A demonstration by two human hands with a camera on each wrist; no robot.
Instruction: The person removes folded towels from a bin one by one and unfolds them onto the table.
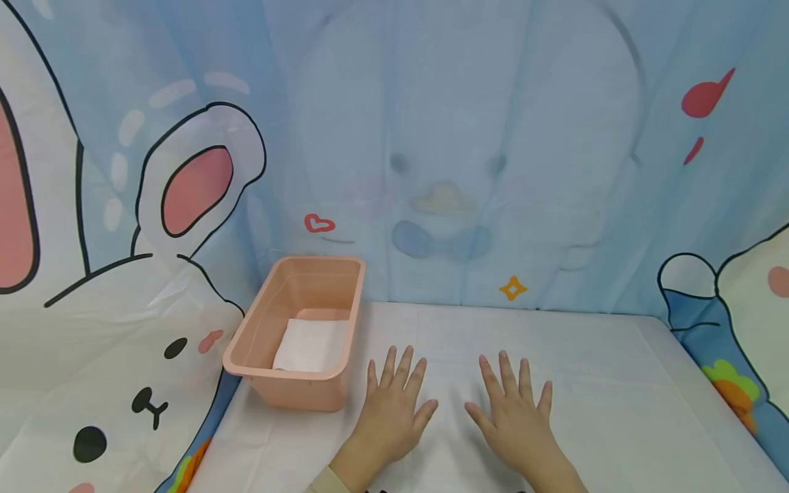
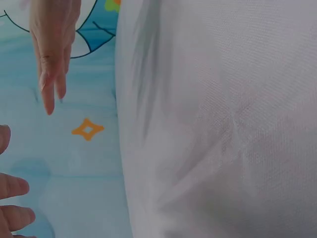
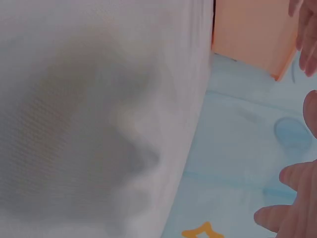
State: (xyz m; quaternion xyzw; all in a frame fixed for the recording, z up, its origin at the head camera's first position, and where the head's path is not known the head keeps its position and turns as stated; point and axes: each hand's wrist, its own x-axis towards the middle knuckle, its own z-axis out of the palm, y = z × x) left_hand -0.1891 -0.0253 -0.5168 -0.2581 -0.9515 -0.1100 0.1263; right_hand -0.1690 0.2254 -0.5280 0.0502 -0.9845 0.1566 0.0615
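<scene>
Both hands appear over the white table, palms down with fingers spread. My left hand (image 1: 392, 415) holds nothing and is nearest to a peach plastic basin (image 1: 296, 392), just to its left. Inside that basin lies a flat white piece (image 1: 313, 344), perhaps paper or cloth; its kind is unclear. To the right, my right hand (image 1: 515, 422) is likewise bare, its fingers straight. In the left wrist view the right hand (image 2: 53, 44) shows from the side. The right wrist view catches an outer side of the basin (image 3: 250, 34) and part of the left hand (image 3: 308, 42).
A white cloth (image 1: 622, 390) covers the table. Behind it hangs a light blue curtain (image 1: 555, 137) with cartoon prints. A printed rabbit (image 1: 123, 356) fills the left side, and another printed figure (image 1: 752, 322) is at the right edge.
</scene>
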